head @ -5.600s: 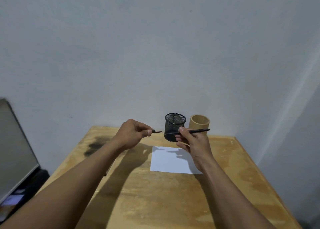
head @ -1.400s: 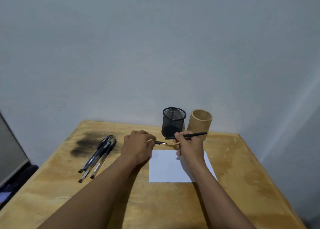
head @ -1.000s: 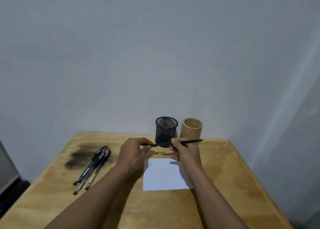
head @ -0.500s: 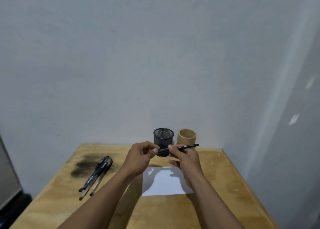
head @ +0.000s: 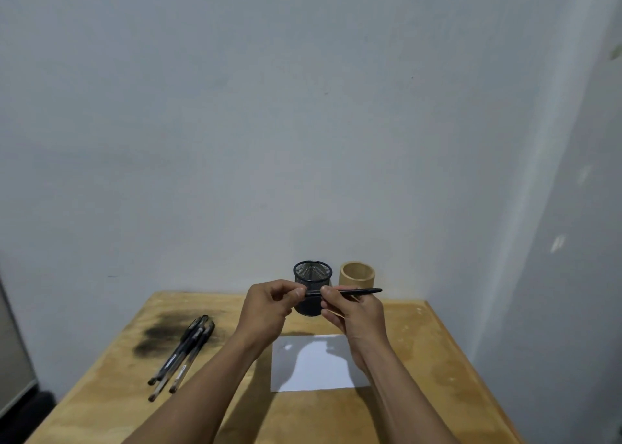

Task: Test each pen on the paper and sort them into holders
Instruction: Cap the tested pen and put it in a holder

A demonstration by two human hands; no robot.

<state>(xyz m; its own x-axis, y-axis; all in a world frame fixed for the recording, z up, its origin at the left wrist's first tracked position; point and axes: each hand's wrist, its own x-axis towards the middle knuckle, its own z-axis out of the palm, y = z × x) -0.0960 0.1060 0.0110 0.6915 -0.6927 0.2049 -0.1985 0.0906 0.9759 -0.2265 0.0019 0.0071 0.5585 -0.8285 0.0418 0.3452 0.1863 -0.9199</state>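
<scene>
My right hand [head: 353,312] pinches a thin black pen [head: 356,291] held level above the table, its free end pointing right. My left hand [head: 269,307] pinches the pen's left end, where its cap sits; the cap is hidden by my fingertips. Both hands hover over the white paper [head: 316,363]. Behind them stand a black mesh holder [head: 312,277] and a bamboo holder [head: 356,274], side by side near the wall. Several black pens [head: 181,354] lie in a bundle on the left of the wooden table [head: 437,376].
A dark scorch-like stain [head: 158,332] marks the table beside the pen bundle. A grey wall closes the back and right. A dark object's edge [head: 13,359] shows at the far left, off the table.
My hands have come together and risen above the paper: the left hand, which held the cap apart from the pen, now meets the pen's left end. The camera has tilted up.
</scene>
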